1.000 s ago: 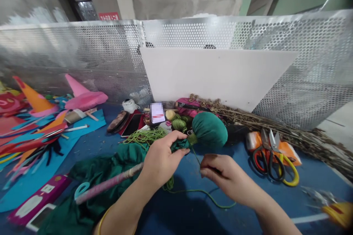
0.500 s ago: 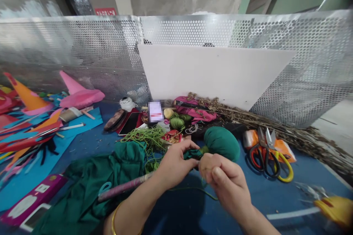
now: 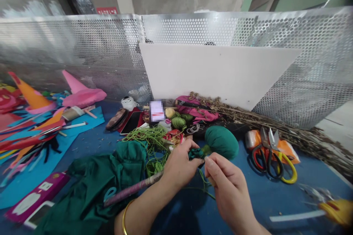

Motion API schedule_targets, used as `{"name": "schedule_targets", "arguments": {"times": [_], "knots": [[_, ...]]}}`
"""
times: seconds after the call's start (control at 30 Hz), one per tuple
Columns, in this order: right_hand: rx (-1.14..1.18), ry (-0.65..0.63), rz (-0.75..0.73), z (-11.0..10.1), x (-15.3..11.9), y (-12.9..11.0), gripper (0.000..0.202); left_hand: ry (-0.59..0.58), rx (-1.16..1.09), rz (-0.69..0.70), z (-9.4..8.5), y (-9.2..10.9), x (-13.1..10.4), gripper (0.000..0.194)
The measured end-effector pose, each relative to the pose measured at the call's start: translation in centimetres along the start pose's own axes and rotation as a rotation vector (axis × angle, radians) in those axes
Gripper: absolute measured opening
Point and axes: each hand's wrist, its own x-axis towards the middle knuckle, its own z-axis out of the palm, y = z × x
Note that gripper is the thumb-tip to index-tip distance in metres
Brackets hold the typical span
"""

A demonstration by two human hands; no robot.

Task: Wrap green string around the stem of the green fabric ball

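A stuffed ball of dark green cloth (image 3: 221, 142) lies in front of me, its neck bound with olive-green yarn (image 3: 206, 149). My left hand (image 3: 180, 161) is closed on the gathered cloth end beyond the neck, thumb and fingers pinching it. Close beside it, my right hand (image 3: 228, 181) is closed in a pinch at the yarn, though the strand between its fingertips is barely visible. Loose yarn trails onto the table below both hands. A stick wrapped in pink patterned material (image 3: 132, 190) passes beneath my left wrist, resting over spread dark green cloth (image 3: 91, 176).
Tangled light green yarn (image 3: 146, 136) lies behind my left hand. Scissors (image 3: 266, 154) with black and yellow handles rest at the right, near dried stalks (image 3: 275, 123). Left are coloured felt strips (image 3: 30, 139), a pink cone hat (image 3: 82, 93) and a purple box (image 3: 37, 196). A white board (image 3: 220, 77) stands behind.
My right hand has turned from a fist into a fingertip pinch, near the ball's neck. My left hand keeps its hold on the cloth; the view has shifted slightly.
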Motion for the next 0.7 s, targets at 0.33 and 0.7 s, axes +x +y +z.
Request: {"name": "schedule_targets", "arguments": {"times": [0.33, 0.7], "knots": [[0.242, 0.017, -0.008, 0.3, 0.9, 1.1, 0.034, 0.006, -0.162, 0.019, -1.5, -0.5, 1.1, 0.031], [0.493, 0.263, 0.187, 1.5, 1.9, 0.8, 0.026, -0.012, -0.412, 0.103, -3.6, 1.1, -0.2, 0.038]]}}
